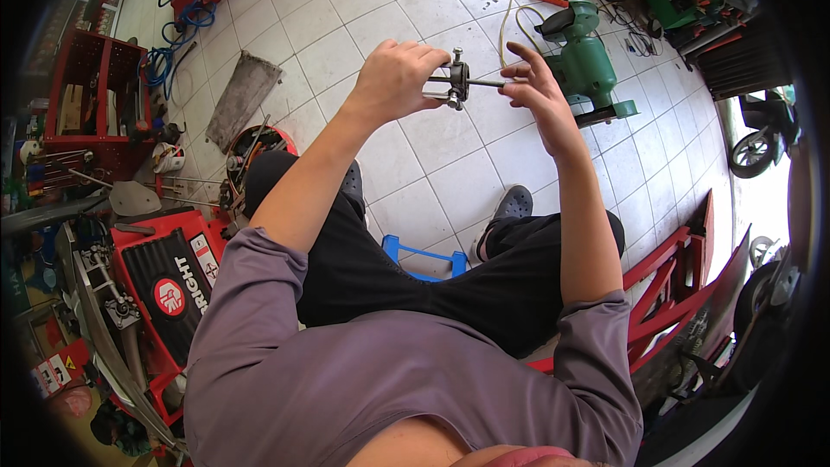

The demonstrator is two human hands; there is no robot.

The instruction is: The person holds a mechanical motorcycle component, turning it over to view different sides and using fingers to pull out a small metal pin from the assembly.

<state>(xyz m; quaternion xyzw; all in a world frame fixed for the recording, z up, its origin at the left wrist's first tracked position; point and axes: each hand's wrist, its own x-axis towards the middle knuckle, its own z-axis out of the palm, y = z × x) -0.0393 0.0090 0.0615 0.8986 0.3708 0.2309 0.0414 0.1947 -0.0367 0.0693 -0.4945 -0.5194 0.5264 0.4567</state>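
My left hand grips a dark metal clamp-like fitting with small bolts at top and bottom, held sideways in front of me above the tiled floor. A thin metal rod runs out of it to the right. My right hand has the far end of this rod between its lower fingers and thumb, with its upper fingers lifted and bent. The parts of the fitting inside my left palm are hidden.
A green grinder-like machine with cables sits right. Red shelving, a red tool case, a grey plate and a bucket of tools are left. A blue stool is between my legs. Red frames and wheels lie right.
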